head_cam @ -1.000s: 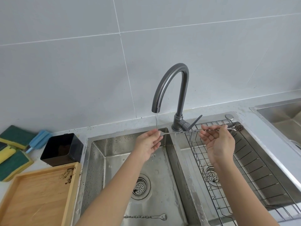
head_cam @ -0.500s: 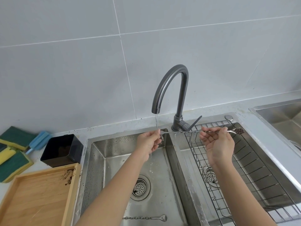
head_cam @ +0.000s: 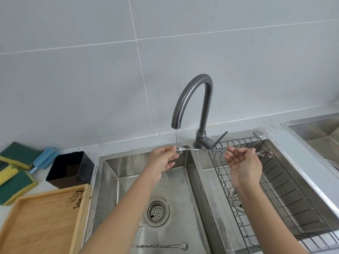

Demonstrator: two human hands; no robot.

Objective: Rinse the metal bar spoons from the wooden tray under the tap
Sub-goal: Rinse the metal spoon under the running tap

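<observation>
Pale grey wall tiles fill the upper half of my view, and below them a steel double sink (head_cam: 108, 180) spans the lower centre and right of the frame. The dark grey tap (head_cam: 192, 99) rises from the divider at centre, its spout over the left basin, with a thin stream of water (head_cam: 176, 139) running.

I see the left hand (head_cam: 162, 161) at centre, fingers pinching one end of a bar spoon (head_cam: 211, 150) right under the stream. The right hand (head_cam: 244, 166) pinches the same spoon nearer its other end, over the right basin; that end, speckled with dark bits, pokes out past the fingers to the right. The spoon lies roughly level, crossing the divider just in front of the tap base and close to the lever.

A second bar spoon (head_cam: 161, 246) lies flat on the left basin floor at the bottom edge of the frame, below the drain (head_cam: 156, 211). A wire rack (head_cam: 286, 195) sits in the right basin.

At lower left the wooden tray (head_cam: 45, 222) rests beside the sink rim, brown residue in its far right corner. A black square cup (head_cam: 70, 168) stands behind it, with sponges (head_cam: 14, 173) at the left edge. I see open room above the left basin between the forearm and its left wall.
</observation>
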